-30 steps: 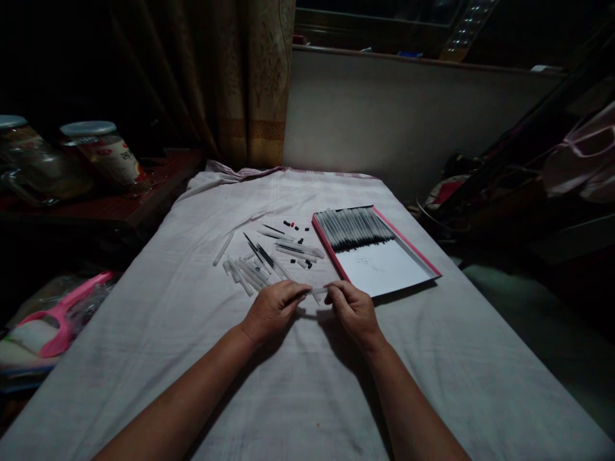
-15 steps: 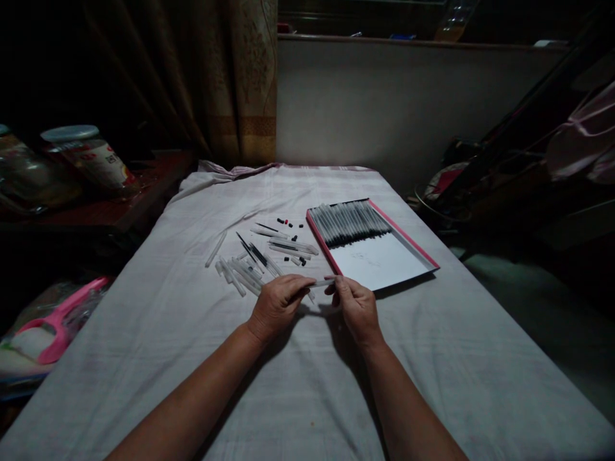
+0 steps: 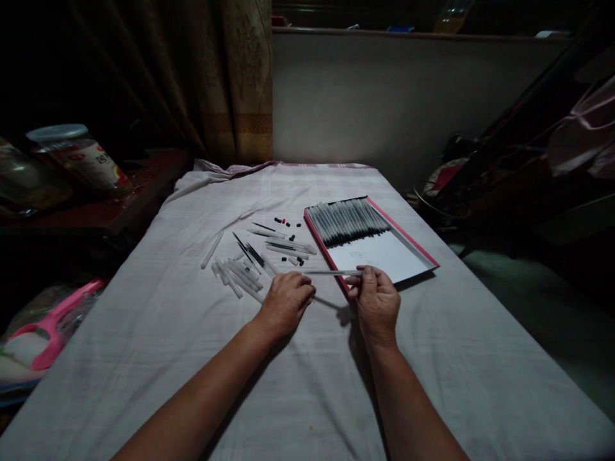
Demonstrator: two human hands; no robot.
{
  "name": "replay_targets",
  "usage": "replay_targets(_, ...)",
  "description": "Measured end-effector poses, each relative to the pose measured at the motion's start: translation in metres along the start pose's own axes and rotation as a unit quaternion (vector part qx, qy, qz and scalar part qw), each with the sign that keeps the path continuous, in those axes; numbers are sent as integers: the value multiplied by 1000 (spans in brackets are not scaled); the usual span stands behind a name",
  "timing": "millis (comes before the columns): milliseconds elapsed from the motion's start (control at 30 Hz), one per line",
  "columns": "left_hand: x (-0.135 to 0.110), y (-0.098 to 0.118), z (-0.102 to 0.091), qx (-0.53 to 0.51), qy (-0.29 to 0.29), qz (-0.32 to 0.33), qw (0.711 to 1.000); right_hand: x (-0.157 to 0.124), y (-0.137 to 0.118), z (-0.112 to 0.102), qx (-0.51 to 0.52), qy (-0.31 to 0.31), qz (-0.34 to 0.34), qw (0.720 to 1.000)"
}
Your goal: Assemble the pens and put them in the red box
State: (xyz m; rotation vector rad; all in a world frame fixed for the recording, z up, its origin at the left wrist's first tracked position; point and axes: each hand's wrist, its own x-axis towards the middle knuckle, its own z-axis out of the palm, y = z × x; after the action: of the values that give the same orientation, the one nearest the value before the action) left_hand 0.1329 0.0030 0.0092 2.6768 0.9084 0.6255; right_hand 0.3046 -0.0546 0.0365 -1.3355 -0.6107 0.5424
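My right hand (image 3: 377, 301) pinches one end of a clear pen (image 3: 331, 273) that lies level and points left, just in front of the red-rimmed tray (image 3: 423, 256). A row of finished pens (image 3: 348, 221) fills the tray's far half. My left hand (image 3: 286, 302) rests on the white cloth with its fingers curled, just below the pen's free end; I cannot see anything in it. Loose clear barrels (image 3: 235, 274), black refills (image 3: 250, 250) and small black caps (image 3: 291, 224) lie scattered beyond the left hand.
The work surface is a cloth-covered table (image 3: 192, 358). A dark shelf at the left carries lidded jars (image 3: 81, 160). A pink plastic item (image 3: 48, 320) lies low at the left. Curtain and wall stand behind; clutter sits to the right.
My right hand has carried the pen to the right toward the tray. My left hand has let go of the pen and dropped to the cloth.
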Motion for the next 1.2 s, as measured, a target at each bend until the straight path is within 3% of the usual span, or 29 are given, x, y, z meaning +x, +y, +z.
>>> replay_targets(133, -3, 3, -11, -7, 12, -34, 999, -2, -2, -1, -17, 10, -19, 1000)
replay_targets(300, -31, -5, -23, -153, 83, -152, 973, -4, -1, -3, -17, 10, -33, 999)
replay_targets(433, -47, -8, -27, -187, 110, -156, 964, -10, 0, 1, -21, -36, -31, 999)
replay_targets(633, -49, -7, -28, -194, 117, -129, 966, -17, 3, 5, -29, -64, -29, 997)
replay_targets(867, -55, -4, -24, -201, 113, -169, 958, -21, 6, 7, -35, -118, 7, 992)
replay_targets(1000, -63, -10, -26, -201, 130, -173, 955, -17, 4, 6, -67, -218, 60, 972)
replay_targets(1200, -80, -22, -35, -199, 114, -167, 959, -16, 5, 4, -173, -424, 84, 885)
